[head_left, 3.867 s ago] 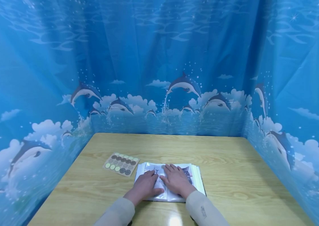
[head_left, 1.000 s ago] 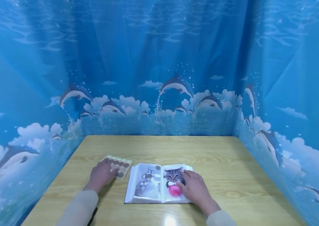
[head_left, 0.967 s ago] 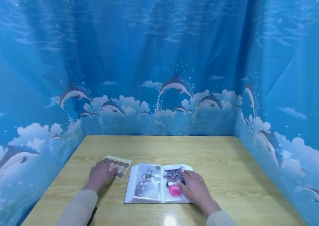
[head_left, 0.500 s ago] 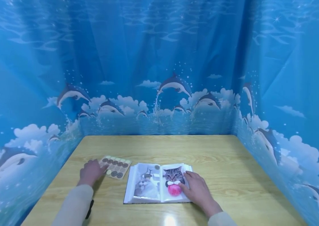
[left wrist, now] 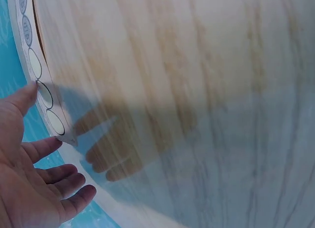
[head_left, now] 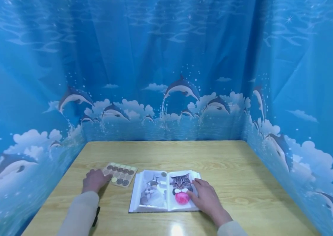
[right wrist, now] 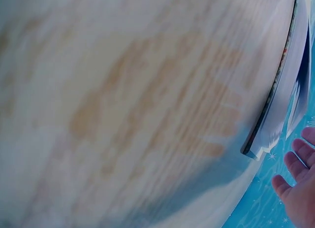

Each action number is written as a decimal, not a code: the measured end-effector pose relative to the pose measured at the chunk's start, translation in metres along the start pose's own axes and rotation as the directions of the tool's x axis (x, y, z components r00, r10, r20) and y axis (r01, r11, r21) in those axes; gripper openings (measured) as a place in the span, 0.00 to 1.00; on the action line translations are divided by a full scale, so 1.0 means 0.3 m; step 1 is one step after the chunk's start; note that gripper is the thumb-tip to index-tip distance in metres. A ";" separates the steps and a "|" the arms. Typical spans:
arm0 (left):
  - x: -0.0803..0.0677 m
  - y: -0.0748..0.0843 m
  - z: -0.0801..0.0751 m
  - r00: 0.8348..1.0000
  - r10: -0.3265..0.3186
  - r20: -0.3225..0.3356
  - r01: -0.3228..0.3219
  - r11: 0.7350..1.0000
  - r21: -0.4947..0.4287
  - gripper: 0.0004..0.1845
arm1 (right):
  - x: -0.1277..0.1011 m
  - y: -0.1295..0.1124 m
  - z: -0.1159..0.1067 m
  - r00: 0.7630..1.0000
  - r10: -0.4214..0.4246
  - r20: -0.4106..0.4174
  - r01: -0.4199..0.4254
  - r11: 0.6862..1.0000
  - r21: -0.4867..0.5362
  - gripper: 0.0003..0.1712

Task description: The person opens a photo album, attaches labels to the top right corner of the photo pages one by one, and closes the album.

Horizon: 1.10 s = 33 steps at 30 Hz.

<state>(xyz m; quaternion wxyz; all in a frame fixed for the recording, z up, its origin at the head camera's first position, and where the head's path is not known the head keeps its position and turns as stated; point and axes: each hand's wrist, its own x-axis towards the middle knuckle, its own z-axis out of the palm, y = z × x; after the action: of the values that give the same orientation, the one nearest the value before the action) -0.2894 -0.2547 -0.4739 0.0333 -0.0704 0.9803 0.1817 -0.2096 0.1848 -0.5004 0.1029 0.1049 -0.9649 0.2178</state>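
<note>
An open photo album lies on the wooden table, showing a pale cat on the left page and a tabby cat with a pink ball on the right. My right hand rests flat on the right page's outer edge, fingers straight. My left hand lies at the near-left corner of a sheet of round stickers, left of the album. In the left wrist view the left hand is relaxed, thumb at the sticker sheet. The right wrist view shows the album's edge and the right hand.
A blue curtain printed with dolphins walls the table on the left, back and right. Bare wood stretches behind the album and to its right. A bright light reflection sits at the near edge.
My left hand left the album, went to the sticker sheet, then slid left to its corner. The right hand has stayed on the right page over the last second.
</note>
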 end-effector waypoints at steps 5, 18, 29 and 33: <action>-0.011 0.002 0.000 0.999 0.023 -0.030 -0.023 1.000 0.000 0.33 | -0.001 -0.002 -0.003 1.000 -0.008 -0.007 0.008 1.000 0.009 0.34; 0.008 -0.007 -0.004 0.995 -0.019 -0.100 -0.028 0.893 -0.450 0.18 | -0.002 -0.008 -0.002 1.000 -0.002 -0.002 0.002 1.000 0.010 0.34; 0.018 0.020 -0.069 0.989 -0.097 -0.115 -0.006 0.740 -0.673 0.24 | -0.002 -0.020 -0.006 1.000 -0.003 0.000 0.003 1.000 0.029 0.34; 0.017 0.058 -0.085 0.985 -0.117 -0.125 -0.014 0.676 -0.737 0.24 | -0.001 -0.023 -0.006 1.000 -0.010 -0.002 0.010 1.000 0.026 0.34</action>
<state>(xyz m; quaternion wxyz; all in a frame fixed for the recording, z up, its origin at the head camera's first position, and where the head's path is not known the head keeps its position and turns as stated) -0.2980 -0.2486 -0.4445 -0.0723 -0.1200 0.8217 0.5525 -0.2075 0.1795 -0.4963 0.1035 0.1111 -0.9613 0.2301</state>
